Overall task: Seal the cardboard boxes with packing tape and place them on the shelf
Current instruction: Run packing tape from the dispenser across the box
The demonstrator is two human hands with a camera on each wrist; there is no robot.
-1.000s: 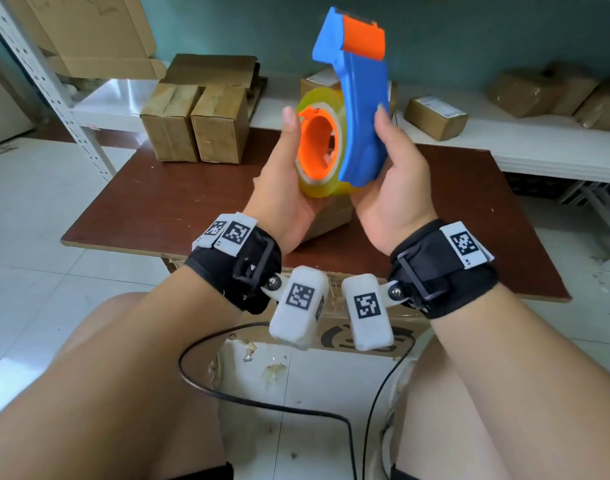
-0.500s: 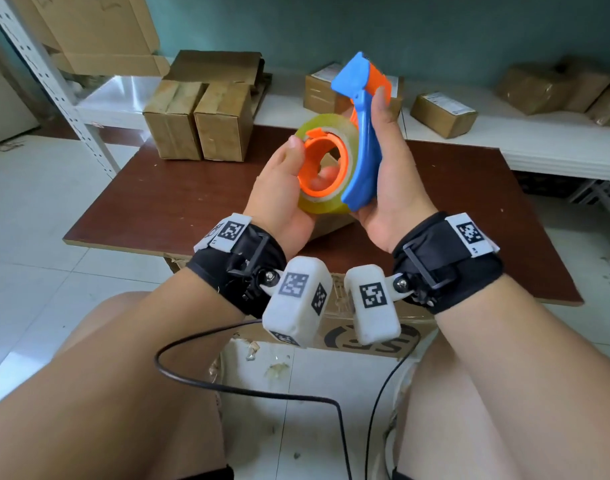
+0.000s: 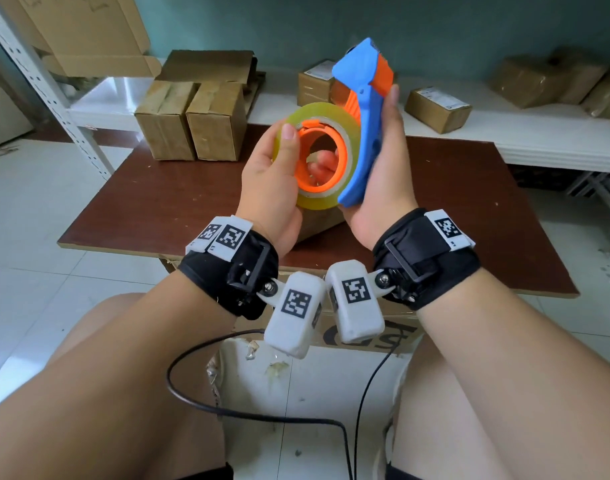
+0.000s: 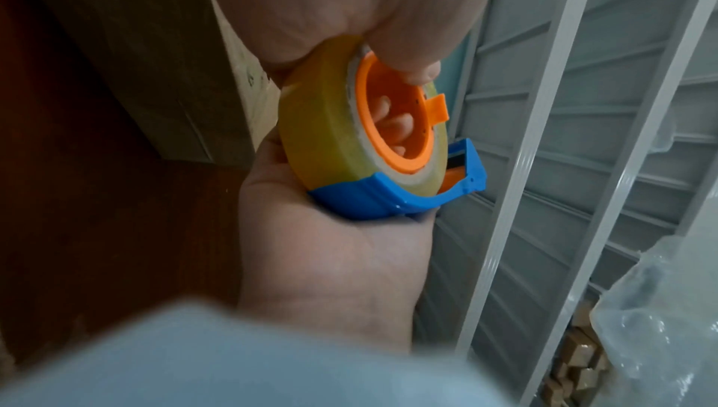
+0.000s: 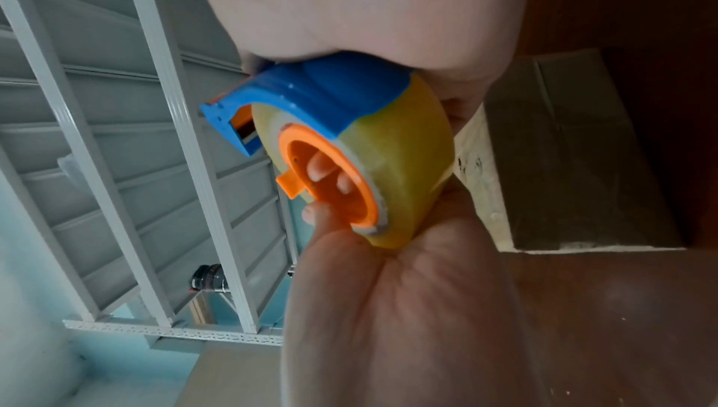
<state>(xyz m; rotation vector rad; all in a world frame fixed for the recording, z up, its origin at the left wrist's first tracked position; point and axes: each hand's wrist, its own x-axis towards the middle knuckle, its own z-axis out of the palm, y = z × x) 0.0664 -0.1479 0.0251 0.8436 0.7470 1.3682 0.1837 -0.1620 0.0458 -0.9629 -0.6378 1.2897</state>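
While L hand (image 3: pixel 269 188) fingers grip tape roll (image 3: pixel 317 161), R hand (image 3: pixel 379 188) fingers clasp blue dispenser (image 3: pixel 362 109).

Tape dispenser (image 3: pixel 360 133) between both hands above the table (image 3: pixel 165 202); two boxes (image 3: pixel 192 123) at its far left

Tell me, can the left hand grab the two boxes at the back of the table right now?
Probably not yet. The left hand grips the tape roll, so it is busy. The boxes stand unblocked at the table's far left, so putting the roll down should free the way.
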